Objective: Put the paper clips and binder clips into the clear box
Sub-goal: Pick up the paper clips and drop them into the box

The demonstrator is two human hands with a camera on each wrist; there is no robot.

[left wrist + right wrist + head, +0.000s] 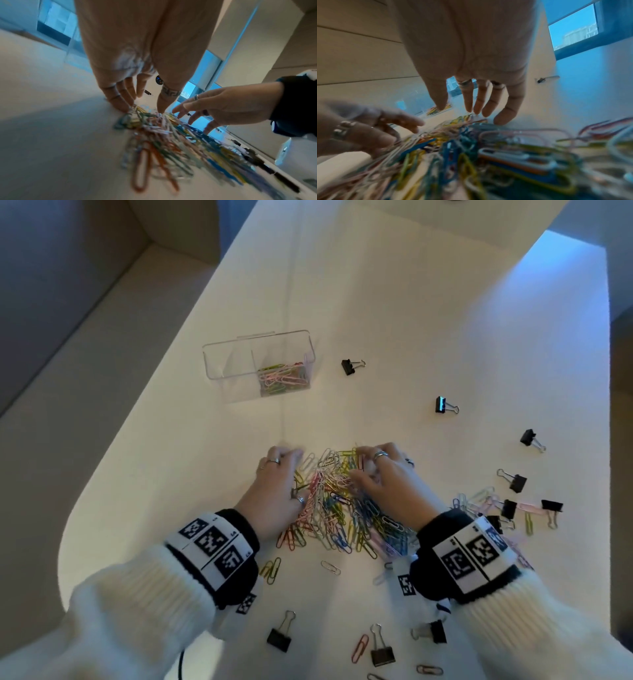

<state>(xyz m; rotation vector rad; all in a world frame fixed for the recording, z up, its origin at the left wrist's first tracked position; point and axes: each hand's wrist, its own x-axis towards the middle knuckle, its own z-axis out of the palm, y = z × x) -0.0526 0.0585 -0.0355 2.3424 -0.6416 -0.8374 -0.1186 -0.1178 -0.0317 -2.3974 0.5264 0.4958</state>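
Observation:
A heap of coloured paper clips (337,501) lies on the white table in front of me. My left hand (279,484) rests on the heap's left side with fingers nearly straight, fingertips (123,106) down on the clips. My right hand (380,474) rests on the heap's right side, fingers spread and pointing down (469,106). Neither hand grips anything. The clear box (226,354) stands beyond the heap to the left; its right compartment holds paper clips (282,378), and its left one looks bare. Black binder clips (349,367) (442,405) lie scattered to the right.
More binder clips lie at the right (513,481) and near the front edge (279,638) (382,655). Loose paper clips (272,570) lie around the heap. The table (394,302) has a rounded left edge, with a grey sofa (68,302) beyond it.

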